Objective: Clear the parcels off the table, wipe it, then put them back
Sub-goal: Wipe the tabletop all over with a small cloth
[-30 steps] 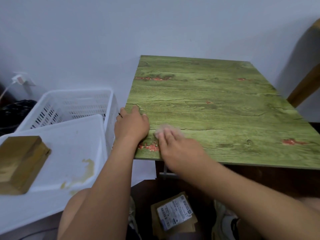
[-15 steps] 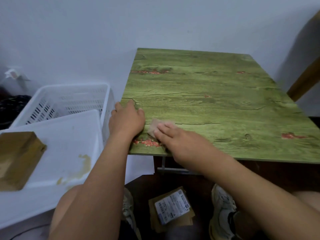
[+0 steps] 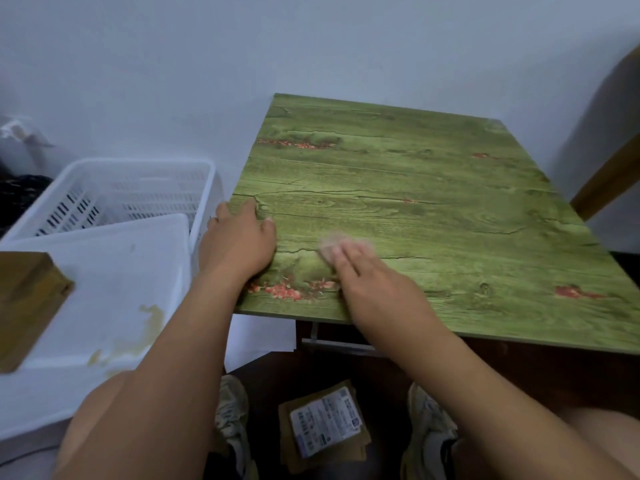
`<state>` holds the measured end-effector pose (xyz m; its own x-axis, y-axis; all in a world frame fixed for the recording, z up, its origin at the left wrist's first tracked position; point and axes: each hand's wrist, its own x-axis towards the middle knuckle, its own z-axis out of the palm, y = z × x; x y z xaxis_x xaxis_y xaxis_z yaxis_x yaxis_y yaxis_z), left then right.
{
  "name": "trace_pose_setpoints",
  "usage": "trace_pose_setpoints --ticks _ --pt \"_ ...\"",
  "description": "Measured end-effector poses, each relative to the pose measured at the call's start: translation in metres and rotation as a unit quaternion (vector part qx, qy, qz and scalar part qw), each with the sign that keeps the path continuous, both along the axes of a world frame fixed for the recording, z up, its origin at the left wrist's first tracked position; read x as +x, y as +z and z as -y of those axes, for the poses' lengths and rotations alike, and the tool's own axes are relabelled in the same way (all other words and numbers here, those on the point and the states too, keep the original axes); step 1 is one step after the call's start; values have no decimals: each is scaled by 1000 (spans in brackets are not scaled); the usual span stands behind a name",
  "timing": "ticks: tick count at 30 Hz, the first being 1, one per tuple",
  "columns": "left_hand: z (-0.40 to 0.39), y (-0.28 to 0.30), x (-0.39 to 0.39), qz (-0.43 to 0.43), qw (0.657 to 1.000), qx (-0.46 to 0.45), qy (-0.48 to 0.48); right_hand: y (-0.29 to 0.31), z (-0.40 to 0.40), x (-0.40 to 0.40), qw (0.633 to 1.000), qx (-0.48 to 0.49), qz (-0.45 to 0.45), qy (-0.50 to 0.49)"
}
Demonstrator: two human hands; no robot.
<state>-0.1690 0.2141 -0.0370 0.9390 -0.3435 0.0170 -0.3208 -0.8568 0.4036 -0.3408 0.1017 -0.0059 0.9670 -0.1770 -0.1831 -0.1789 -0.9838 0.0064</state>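
The green wood-patterned table [image 3: 433, 209] carries no parcels. My left hand [image 3: 239, 242] rests on its near left edge, fingers curved over the top. My right hand [image 3: 367, 275] lies flat with straight fingers pressing a small pale cloth [image 3: 332, 240] onto the table near the front left; the cloth is blurred. A brown parcel with a white label [image 3: 323, 426] lies on the floor under the table, between my shoes. A brown cardboard box [image 3: 24, 306] sits on a white lid at the far left.
A white slotted plastic basket [image 3: 138, 188] stands left of the table against the wall, with a stained white lid or tray [image 3: 104, 289] in front of it. A wooden frame [image 3: 609, 174] leans at the right. Dark floor lies under the table.
My right hand with the cloth has slid a little to the right and farther onto the table. My left hand has stayed on the table's left edge.
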Motion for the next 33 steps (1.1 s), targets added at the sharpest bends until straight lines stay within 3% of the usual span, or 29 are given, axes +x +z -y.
trace_pose_setpoints --ticks 3,5,8,10,13,15,17,21,24,26,29,33 --pt "0 0 -1 3 1000 2 2 8 -15 -17 993 -69 -75 -60" --pt "2 0 -2 4 1000 5 6 8 -36 -25 992 -72 -104 -23" --pt "3 0 -1 2 1000 7 14 4 -39 -15 999 -31 3 42" --pt "3 0 -1 -2 1000 11 14 5 -18 -8 999 17 24 32" --pt "2 -1 -2 -1 1000 22 9 19 2 -12 996 -30 -37 -70" --pt "1 -2 -3 5 1000 28 10 22 -10 -18 990 -91 -89 -51" --pt "3 -2 -2 12 999 30 13 20 -29 -20 991 -87 -104 -1" --pt "13 -2 -3 40 999 35 -7 8 -4 3 999 -3 16 39" --pt "20 -4 -7 52 997 39 -37 10 16 7 996 -68 5 -57" --pt "25 -5 -8 54 996 44 -51 10 9 6 994 -108 -10 -32" --pt "32 -6 -9 55 996 45 -58 4 11 12 999 -30 35 23" --pt "35 -6 -13 56 995 46 -62 3 44 34 996 -12 68 -60"
